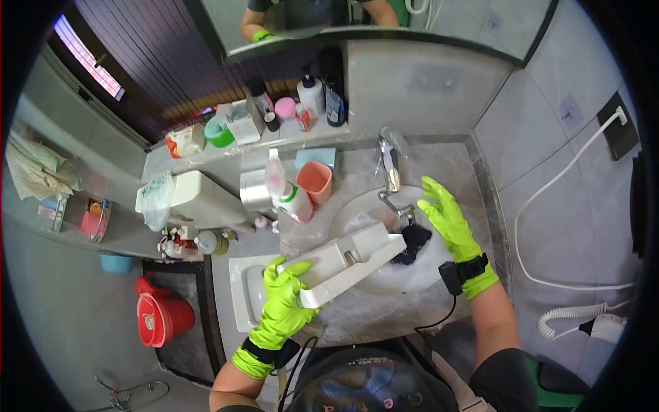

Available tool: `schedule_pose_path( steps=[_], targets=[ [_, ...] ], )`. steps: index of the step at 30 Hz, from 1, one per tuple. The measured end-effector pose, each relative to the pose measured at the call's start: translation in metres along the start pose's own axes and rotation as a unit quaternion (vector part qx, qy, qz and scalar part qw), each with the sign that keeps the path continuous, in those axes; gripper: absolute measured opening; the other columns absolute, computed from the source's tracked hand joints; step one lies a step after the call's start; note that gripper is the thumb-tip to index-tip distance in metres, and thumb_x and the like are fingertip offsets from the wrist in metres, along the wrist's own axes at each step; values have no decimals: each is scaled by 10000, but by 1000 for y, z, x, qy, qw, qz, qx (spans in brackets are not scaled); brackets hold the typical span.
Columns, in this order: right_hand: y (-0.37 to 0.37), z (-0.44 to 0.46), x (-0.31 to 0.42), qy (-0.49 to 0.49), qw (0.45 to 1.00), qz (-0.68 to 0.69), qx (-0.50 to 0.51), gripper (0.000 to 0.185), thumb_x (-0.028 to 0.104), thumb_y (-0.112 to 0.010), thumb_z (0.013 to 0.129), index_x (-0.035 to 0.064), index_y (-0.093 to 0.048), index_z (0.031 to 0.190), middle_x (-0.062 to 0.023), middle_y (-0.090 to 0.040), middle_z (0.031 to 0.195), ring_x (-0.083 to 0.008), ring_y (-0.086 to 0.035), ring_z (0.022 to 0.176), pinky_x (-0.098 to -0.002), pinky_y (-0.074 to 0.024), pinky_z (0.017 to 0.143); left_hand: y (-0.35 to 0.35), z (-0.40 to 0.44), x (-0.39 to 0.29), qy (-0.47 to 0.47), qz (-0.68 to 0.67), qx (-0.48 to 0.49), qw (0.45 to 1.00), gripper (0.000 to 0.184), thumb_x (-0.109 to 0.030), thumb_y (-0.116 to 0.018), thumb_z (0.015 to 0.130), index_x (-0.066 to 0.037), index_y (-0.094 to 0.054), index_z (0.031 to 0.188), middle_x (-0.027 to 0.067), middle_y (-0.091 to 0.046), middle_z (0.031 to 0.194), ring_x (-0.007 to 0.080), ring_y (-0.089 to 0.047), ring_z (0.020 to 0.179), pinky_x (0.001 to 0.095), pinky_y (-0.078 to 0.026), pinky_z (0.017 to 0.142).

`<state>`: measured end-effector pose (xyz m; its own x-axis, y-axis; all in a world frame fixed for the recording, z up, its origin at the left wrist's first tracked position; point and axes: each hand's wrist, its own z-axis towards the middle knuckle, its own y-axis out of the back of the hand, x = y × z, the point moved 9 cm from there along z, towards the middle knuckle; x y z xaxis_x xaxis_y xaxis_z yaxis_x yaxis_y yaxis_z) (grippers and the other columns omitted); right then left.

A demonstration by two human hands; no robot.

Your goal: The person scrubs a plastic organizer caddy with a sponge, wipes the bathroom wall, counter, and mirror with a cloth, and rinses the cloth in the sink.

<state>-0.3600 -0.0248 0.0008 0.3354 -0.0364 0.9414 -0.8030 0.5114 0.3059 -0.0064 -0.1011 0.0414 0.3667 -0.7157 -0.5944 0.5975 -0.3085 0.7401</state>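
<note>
My left hand (285,299), in a bright green rubber glove, grips the left end of a long white plastic tray-like part (350,261). That part is tilted, and its right end reaches over the white sink (429,271). Gloved in the same green, my right hand (449,223) is raised over the right side of the sink with its fingers spread and nothing in them. A dark wet cloth (414,244) lies in the sink beside the end of the white part. Behind it are a metal drain fitting (399,206) and the chrome faucet (390,165).
A pink cup (315,181) and a spray bottle (292,199) stand left of the sink. Bottles and boxes line the ledge (281,137) below the mirror (467,20). A red bucket (165,319) is at lower left. A white cable (525,206) hangs on the right wall.
</note>
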Motion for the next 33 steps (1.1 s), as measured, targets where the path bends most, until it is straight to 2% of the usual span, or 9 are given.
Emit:
schedule_pose_path(
  steps=[3,6,8,10,12,15,19,23,33],
  targets=[
    [-7,36,14,4,1000,-19,3,586,163,-703,925,85,-461,1452,-123,-536,1393,-256,-546,1229,-369,-463,981,-39,-10,30,186,-263,-50,946,491,-295,-880,632,-88,-614,989,69,-641,1117,331,-526,1180,561,-309,1082],
    [-15,51,18,13,1000,-26,9,620,146,-731,898,89,-456,1451,-113,-504,1421,-259,-554,1206,-378,-487,958,-59,3,33,149,-166,-12,975,686,-376,-894,638,-70,-587,1169,46,-576,1108,297,-481,1201,504,-268,1136],
    [-14,40,21,45,997,-62,-10,609,121,-727,897,91,-457,1442,-119,-497,1421,-264,-547,1221,-382,-491,970,-80,12,19,138,-107,28,984,661,-326,-902,636,-104,-540,1144,88,-529,1301,266,-484,1192,455,-234,1183],
    [-13,21,23,80,994,-66,-27,610,118,-726,898,91,-451,1442,-120,-500,1412,-261,-540,1229,-379,-488,984,-93,14,28,150,-189,-37,970,608,-373,-865,678,-60,-585,1117,79,-565,1268,305,-461,1202,494,-246,1148],
    [-10,1,13,29,996,-78,-32,570,119,-719,902,83,-478,1417,-124,-499,1411,-257,-529,1244,-374,-484,995,-89,23,20,118,-167,-59,977,687,-464,-887,616,-29,-645,1090,75,-627,1190,379,-440,1213,507,-252,1099],
    [-3,-32,7,-16,997,-64,-47,441,128,-710,905,60,-584,1322,-145,-519,1382,-263,-519,1262,-381,-468,1013,-76,30,-3,-31,-14,-36,999,392,-342,-801,783,-48,-636,983,165,-538,1377,417,-430,1233,562,-304,1070],
    [5,-78,-6,-15,994,-87,-69,324,125,-696,912,38,-660,1222,-166,-576,1326,-259,-538,1242,-367,-462,1008,-90,21,-5,-63,-65,18,996,365,-353,-806,774,-36,-655,875,215,-537,1381,479,-416,1251,564,-303,1051],
    [7,-111,-7,-63,986,-115,-100,235,121,-659,930,-5,-696,1125,-202,-661,1205,-286,-619,1122,-360,-480,973,-92,25,0,-68,-67,27,995,347,-345,-795,787,-61,-689,956,230,-519,1401,494,-390,1291,568,-287,1072],
    [24,-136,23,-33,955,-278,-93,456,168,-596,941,14,-536,1366,-211,-586,1338,-358,-531,1260,-414,-406,1068,-71,11,16,-46,-86,64,993,561,-475,-771,790,-126,-651,1214,218,-427,1484,473,-303,1398,619,-204,1128]
  ],
)
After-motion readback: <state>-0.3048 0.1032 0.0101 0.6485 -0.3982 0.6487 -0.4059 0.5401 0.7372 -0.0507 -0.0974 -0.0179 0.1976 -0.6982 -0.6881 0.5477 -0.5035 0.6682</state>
